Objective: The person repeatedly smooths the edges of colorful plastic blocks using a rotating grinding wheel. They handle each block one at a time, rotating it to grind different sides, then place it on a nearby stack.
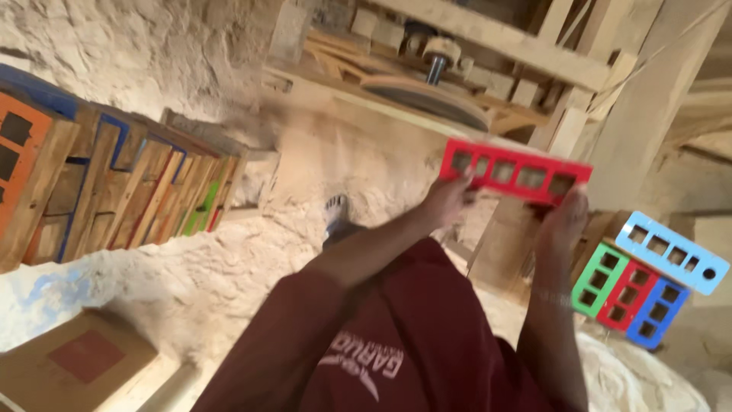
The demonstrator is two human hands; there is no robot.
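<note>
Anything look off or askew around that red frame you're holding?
The red frame sits tilted between the left hand and right hand. A light blue frame lies slanted across the green, red and blue frames. Sawdust covers the floor.

We're in a woodworking shop, and a dusty one. Pale sawdust (pixel 229 267) lies heaped over the floor and drifts against everything. Ahead we see a rough timber bench frame (pixel 503 46) carrying a round flat sanding disc on a metal spindle (pixel 427 91), with small offcut blocks of pale wood (pixel 526 91) lined up behind it. Off to one side we have a row of bare wooden frames with painted blue, orange and green edges (pixel 130 191) leaning together. On the other side sit finished painted wooden strips with square cut-outs in light blue, green, red and dark blue (pixel 648 282). A flat brown cardboard box (pixel 76 366) rests in the dust nearby.
</note>
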